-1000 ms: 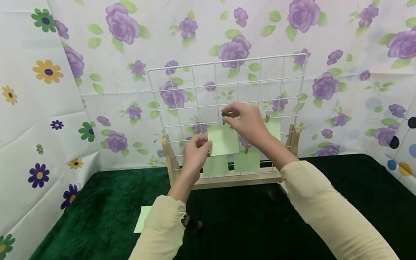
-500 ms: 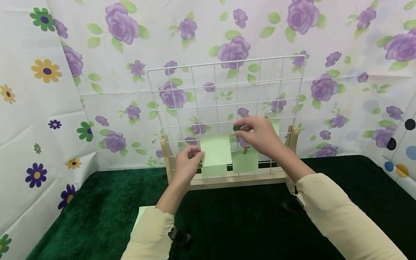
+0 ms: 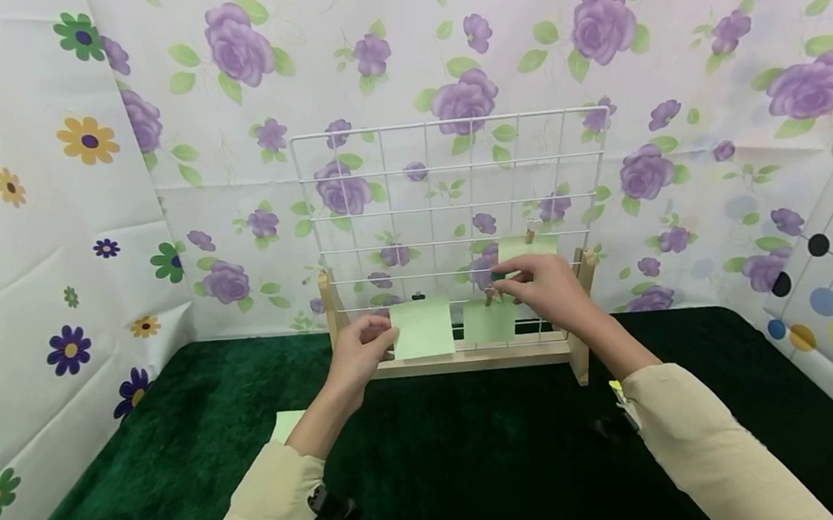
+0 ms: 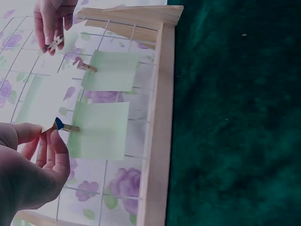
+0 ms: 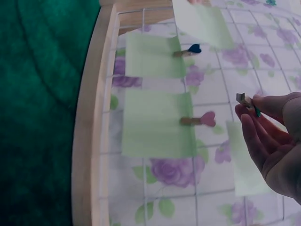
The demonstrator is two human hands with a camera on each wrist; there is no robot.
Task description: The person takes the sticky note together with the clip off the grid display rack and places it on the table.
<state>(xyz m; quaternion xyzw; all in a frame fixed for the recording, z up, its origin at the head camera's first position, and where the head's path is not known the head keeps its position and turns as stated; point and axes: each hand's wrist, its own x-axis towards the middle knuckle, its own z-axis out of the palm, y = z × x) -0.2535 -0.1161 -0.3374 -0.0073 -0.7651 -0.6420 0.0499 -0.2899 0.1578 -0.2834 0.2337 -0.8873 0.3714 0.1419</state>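
My left hand (image 3: 358, 353) pinches a square pale green paper note (image 3: 421, 329) by its left edge, in front of a white wire grid. My right hand (image 3: 539, 286) pinches a small wooden clothespin (image 5: 248, 103) with a green decoration, apart from the note. Behind the held note, a lower note (image 4: 99, 129) hangs from a clothespin with a blue heart (image 5: 194, 48). Beside it, another note (image 3: 488, 321) hangs from a pink-heart clothespin (image 5: 200, 119). A further clipped note (image 3: 524, 246) is higher up, partly hidden by my right hand.
The wire grid (image 3: 429, 168) stands in a wooden base (image 3: 475, 361) on a dark green cloth (image 3: 437, 476). More green paper (image 3: 287, 424) lies on the cloth at left, partly behind my left forearm. Flower-patterned sheets (image 3: 363, 14) enclose the back and sides.
My left hand has brought the note down and left, from mid-grid to before the lower row. My right hand has moved down and right, keeping its clothespin.
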